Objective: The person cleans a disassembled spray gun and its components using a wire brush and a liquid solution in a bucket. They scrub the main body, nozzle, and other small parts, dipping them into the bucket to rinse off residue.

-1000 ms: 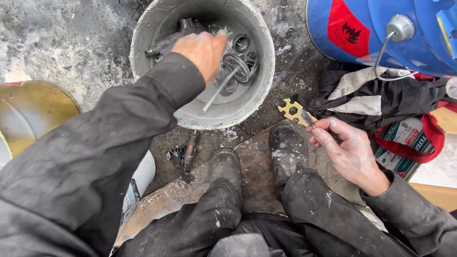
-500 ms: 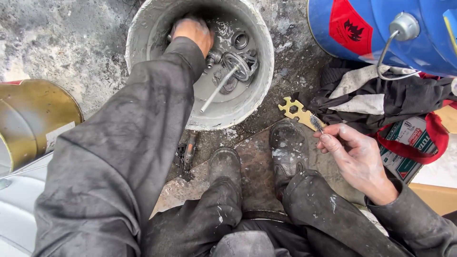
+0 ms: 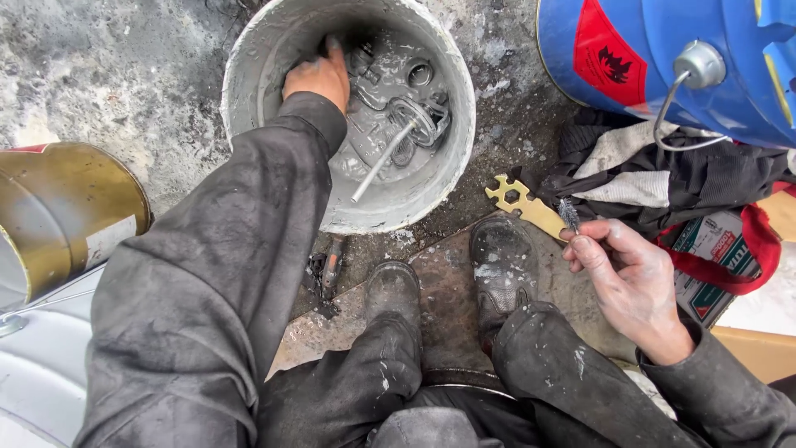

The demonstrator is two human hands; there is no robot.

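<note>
My left hand [image 3: 317, 76] reaches deep into a grey-coated bucket [image 3: 452, 170], fingers down among several paint-covered metal parts [image 3: 406, 87] and a long rod [image 3: 380, 163]; whether it grips anything is hidden. My right hand [image 3: 622, 270] is held out to the right of my boots, pinching a yellow flat multi-wrench [image 3: 522, 205] together with a small grey bristle brush [image 3: 569, 214]. The wrench points toward the bucket's lower right rim, not touching it.
A gold metal can [image 3: 58, 207] lies at the left. A blue drum with a red label [image 3: 655, 58] stands top right above dark rags [image 3: 655, 170] and a red-strapped bag [image 3: 730, 249]. A small tool [image 3: 329, 270] lies on the ground beside my boots [image 3: 448, 282].
My left hand has gone from the bucket's near rim to deep inside at its far left. My right hand with the wrench stays almost in place.
</note>
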